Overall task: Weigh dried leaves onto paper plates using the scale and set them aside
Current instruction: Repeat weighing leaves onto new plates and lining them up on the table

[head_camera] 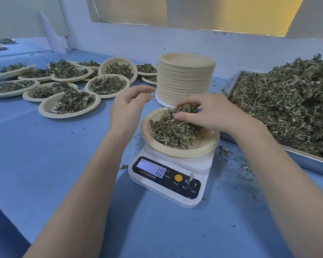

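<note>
A white digital scale (168,175) stands on the blue table, its display reading 10. On it sits a paper plate (203,146) with a heap of dried leaves (170,131). My right hand (207,116) hovers over the far side of the plate and pinches a clump of leaves. To the left of the plate my left hand (128,107) hangs in the air with loosely curled fingers, holding nothing. A tall stack of unused paper plates (186,79) stands just behind the scale.
A metal tray (306,159) heaped with loose dried leaves (291,101) fills the right side. Several filled paper plates (69,103) lie spread over the left of the table. Leaf crumbs lie scattered around the scale. A white wall ledge runs behind.
</note>
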